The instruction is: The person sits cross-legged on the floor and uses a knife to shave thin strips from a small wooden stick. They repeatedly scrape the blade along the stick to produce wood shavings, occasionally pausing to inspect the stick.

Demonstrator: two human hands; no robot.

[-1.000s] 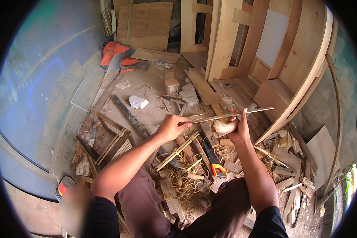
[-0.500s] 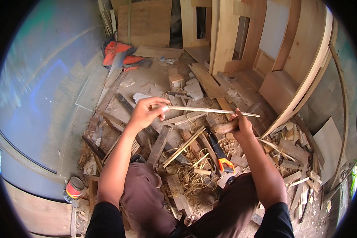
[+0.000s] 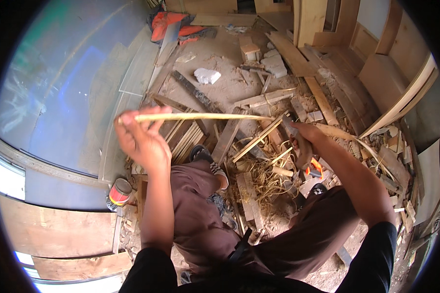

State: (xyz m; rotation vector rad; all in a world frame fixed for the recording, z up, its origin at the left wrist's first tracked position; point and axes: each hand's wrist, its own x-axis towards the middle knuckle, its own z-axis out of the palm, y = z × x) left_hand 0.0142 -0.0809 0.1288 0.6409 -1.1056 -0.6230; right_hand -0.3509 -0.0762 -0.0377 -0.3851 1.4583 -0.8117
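Observation:
My left hand [image 3: 144, 139], raised at the left, is closed on one end of a thin pale wooden strip [image 3: 200, 116]. The strip runs nearly level to the right, its far end close to my right hand [image 3: 310, 134]. That hand is wrapped round a knife with a thick brown wooden handle [image 3: 304, 154]; its dark blade, partly blurred, lies against or very near the strip's end. Below lie several pale split sticks [image 3: 259, 139] and a heap of curled shavings [image 3: 266, 188]. The orange handle of a saw [image 3: 316, 168] shows beside my right wrist.
Wood offcuts [image 3: 227, 141] and a white lump [image 3: 207, 75] litter the dirt floor. A grey-blue panel [image 3: 73, 97] stands at the left, a paint tin [image 3: 120, 191] near it. Wooden frames [image 3: 342, 29] stand at the far right, orange cloth [image 3: 166, 24] at the back.
My left hand has moved left, drawing the strip leftward through to its far end at my right hand. The knife has turned in my right hand. The view has shifted down and left.

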